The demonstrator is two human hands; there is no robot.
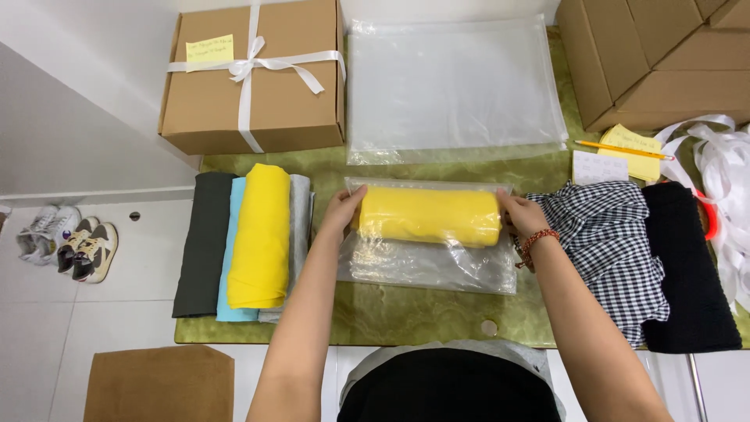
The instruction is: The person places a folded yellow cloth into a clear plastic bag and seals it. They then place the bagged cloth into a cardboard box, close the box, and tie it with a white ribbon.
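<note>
Both hands grip a yellow cloth roll (428, 215), soft and tube-shaped, lying crosswise mid-table inside a clear plastic bag (426, 266). The left hand (341, 209) clasps the roll's left end thru the film; the right hand (522, 213), w/ a red bead bracelet at the wrist, clasps the right end. The bag is glossy, crinkled, and sags flat toward the person.

The table (406, 312) has a green marbled, polished top. To the left of the bag lies a row of folded fabrics (242, 242): dark grey, light blue, a bright yellow piece on top, pale grey at the edge, all smooth and long. To the right, touching the bag's edge, is a black-and-white checked cloth (617, 242), rumpled, then a black knit piece (687, 266), coarse-textured.

Further back: a stack of flat clear bags (453, 86), shiny; a brown cardboard box (258, 78) tied w/ white ribbon in a bow, yellow note stuck on the lid. At back right, plain cardboard boxes (656, 55), yellow sticky notes (637, 148) w/ a pencil (621, 148) across them, and loose white ribbon (723, 172) in loops.

Sneakers (66, 242) sit on the white floor at left.
</note>
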